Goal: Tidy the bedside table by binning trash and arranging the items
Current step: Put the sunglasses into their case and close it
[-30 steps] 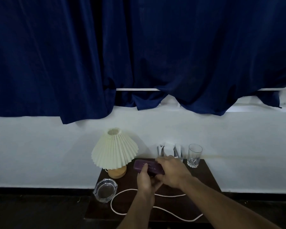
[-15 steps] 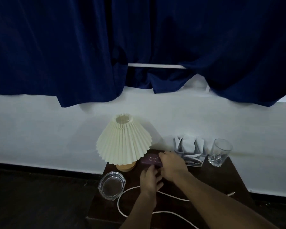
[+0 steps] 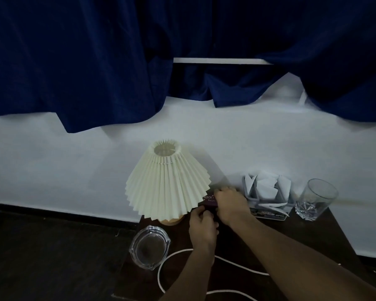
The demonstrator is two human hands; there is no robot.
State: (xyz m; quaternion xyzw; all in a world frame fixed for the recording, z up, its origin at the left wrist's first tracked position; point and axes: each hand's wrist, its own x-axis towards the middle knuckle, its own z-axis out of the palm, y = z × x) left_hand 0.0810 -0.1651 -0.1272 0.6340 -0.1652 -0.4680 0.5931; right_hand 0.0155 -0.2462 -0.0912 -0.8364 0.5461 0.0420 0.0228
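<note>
Dark wooden bedside table (image 3: 308, 240) against a white wall, blue curtain (image 3: 96, 61) hanging above. Both hands meet at the back edge of the table on a purple box (image 3: 209, 199) with pale lettering. Right hand (image 3: 230, 204) covers the box's right end, fingers curled over its top. Left hand (image 3: 202, 227) sits just in front of the box, fingers folded against its near side. Most of the box is hidden, only the left end shows, just beside the lamp shade. Cannot tell if the box rests on the table or is lifted.

Pleated cream lamp (image 3: 168, 185) with a wooden base stands at the back left corner. Clear glass ashtray (image 3: 149, 249) sits at the left edge, in front of the lamp. White cord (image 3: 172, 255) loops across the front of the table, running under the left forearm. Napkin holder (image 3: 267, 196) with folded white napkins stands at the back edge, just right of the right hand. Drinking glass (image 3: 315, 199) stands upright at the back right corner, near the holder.
</note>
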